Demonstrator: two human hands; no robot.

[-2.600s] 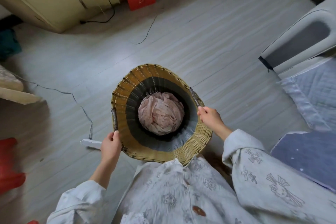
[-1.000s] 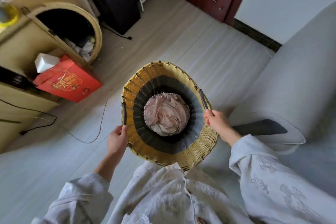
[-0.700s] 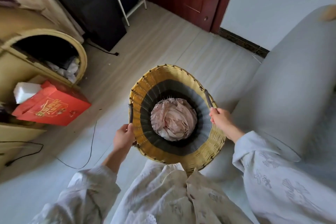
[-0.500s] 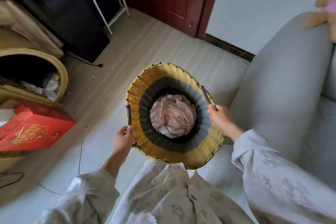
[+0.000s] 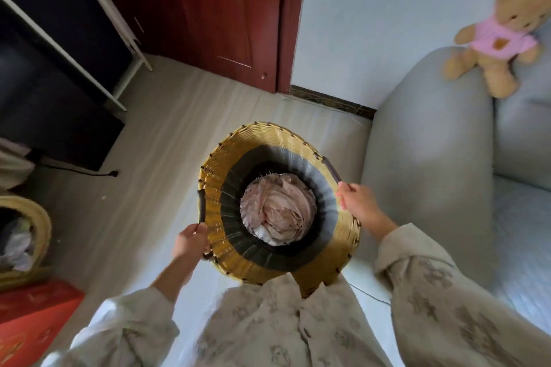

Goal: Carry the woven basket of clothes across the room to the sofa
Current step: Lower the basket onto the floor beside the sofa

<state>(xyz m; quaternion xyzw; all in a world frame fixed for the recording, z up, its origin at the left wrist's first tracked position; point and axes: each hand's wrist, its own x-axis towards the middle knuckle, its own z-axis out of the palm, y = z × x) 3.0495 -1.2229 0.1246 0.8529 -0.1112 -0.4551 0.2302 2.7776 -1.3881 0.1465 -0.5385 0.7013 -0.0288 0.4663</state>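
Observation:
I hold a round woven basket [image 5: 238, 152] with a yellow rim and a dark inner band in front of my body, above the floor. Crumpled pink clothes [image 5: 278, 208] lie at its bottom. My left hand [image 5: 190, 243] grips the dark handle on the basket's left side. My right hand [image 5: 359, 202] grips the handle on its right side. The grey sofa [image 5: 426, 158] stands directly to the right, its rounded armrest close beside the basket and my right hand.
A teddy bear in a pink shirt [image 5: 501, 36] sits on the sofa's back. A dark red door [image 5: 208, 9] is ahead, a black cabinet with a white frame [image 5: 53, 68] at left. A second basket [image 5: 26, 235] and a red box [image 5: 32, 325] stand at lower left.
My view has swung right while I carry the basket: the sofa armrest and teddy bear have come closer, the red box and second basket slid to the left edge. Both hands keep their grip.

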